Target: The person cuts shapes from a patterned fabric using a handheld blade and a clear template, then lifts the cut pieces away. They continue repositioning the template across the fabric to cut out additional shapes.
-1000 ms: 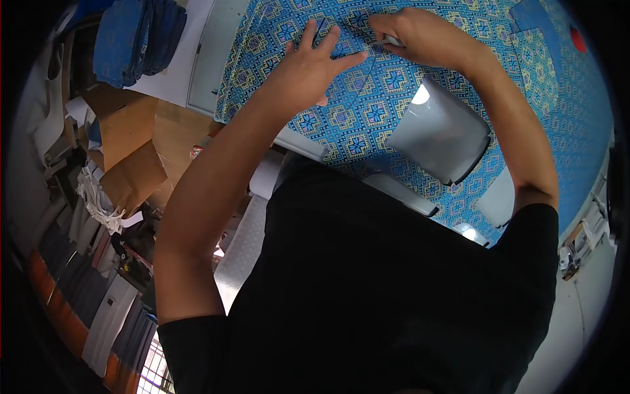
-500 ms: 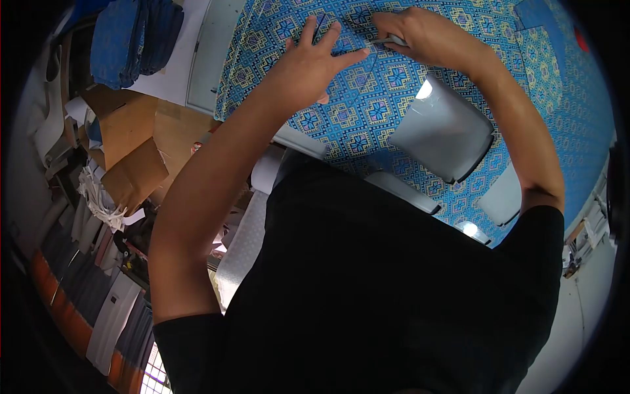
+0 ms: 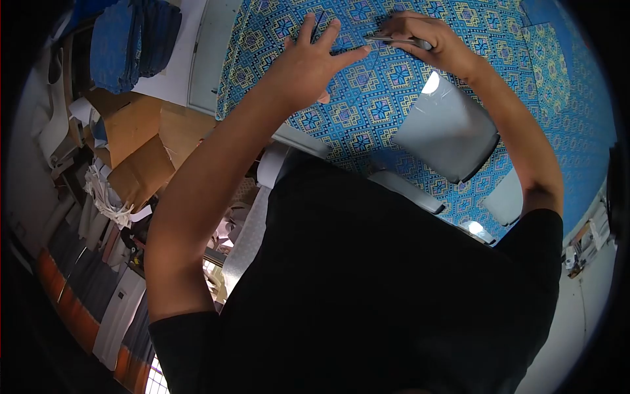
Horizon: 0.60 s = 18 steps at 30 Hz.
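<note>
Blue patterned fabric [image 3: 354, 111] with yellow and pink motifs lies spread under both hands. My left hand [image 3: 305, 69] rests palm down on it, its fingers spread. A thin dark line [image 3: 319, 23] shows on the fabric between those fingers. To the right, my right hand [image 3: 433, 43] is closed around a slim silvery tool [image 3: 400, 41], whose narrow end points left toward my left fingertips. The exact kind of this tool I cannot tell. A smooth grey panel [image 3: 443, 134] with a dark edge lies on the fabric below my right hand.
More grey panels [image 3: 407, 190] lie close to my body. Folded blue fabric pieces [image 3: 134, 43] are stacked at upper left. Opened cardboard [image 3: 138, 174] and white scraps [image 3: 108, 197] sit left of my arm. A cut patterned piece [image 3: 550, 69] lies at far right.
My right hand has shifted slightly right and down, and more of the silvery tool shows. My left hand stays spread at the same spot on the fabric.
</note>
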{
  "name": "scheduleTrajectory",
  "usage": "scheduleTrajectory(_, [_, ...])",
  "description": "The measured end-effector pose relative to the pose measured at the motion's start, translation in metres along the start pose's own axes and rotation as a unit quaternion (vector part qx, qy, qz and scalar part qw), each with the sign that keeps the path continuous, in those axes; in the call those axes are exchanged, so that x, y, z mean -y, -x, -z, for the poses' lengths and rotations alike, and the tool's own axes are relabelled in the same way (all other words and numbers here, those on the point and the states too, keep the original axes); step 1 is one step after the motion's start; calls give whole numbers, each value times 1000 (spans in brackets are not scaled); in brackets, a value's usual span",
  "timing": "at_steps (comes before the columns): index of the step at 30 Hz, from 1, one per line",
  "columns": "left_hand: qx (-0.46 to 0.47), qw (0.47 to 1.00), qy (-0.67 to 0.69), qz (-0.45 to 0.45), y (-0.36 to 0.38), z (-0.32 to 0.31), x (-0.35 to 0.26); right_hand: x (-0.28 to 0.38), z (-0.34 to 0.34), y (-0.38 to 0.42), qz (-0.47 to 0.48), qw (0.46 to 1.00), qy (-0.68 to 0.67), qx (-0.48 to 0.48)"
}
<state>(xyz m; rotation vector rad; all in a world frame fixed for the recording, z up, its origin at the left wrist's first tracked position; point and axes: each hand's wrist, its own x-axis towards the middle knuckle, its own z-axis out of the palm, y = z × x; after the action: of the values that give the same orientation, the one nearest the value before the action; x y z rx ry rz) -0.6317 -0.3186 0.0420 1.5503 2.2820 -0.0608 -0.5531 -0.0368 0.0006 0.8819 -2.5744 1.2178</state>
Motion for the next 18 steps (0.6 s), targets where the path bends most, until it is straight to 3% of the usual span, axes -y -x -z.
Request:
scheduleTrajectory(6, [27,999,-30,13,1,10,-6,26,2,10,-124,992,-14,0])
scheduleTrajectory(8, [30,999,-30,7,0,12,-5,41,-9,22,-230,965,-40,-123])
scheduleTrajectory(14, [46,997,-52,-15,-2,20,-3,120,-48,33,-376,894,-22,-244])
scheduleTrajectory(16, [52,996,-62,-36,2,19,-2,148,-72,28,-474,831,-67,-283])
scheduleTrajectory(18, [43,994,-90,-45,1,20,0,170,-99,17,-486,810,-48,-325])
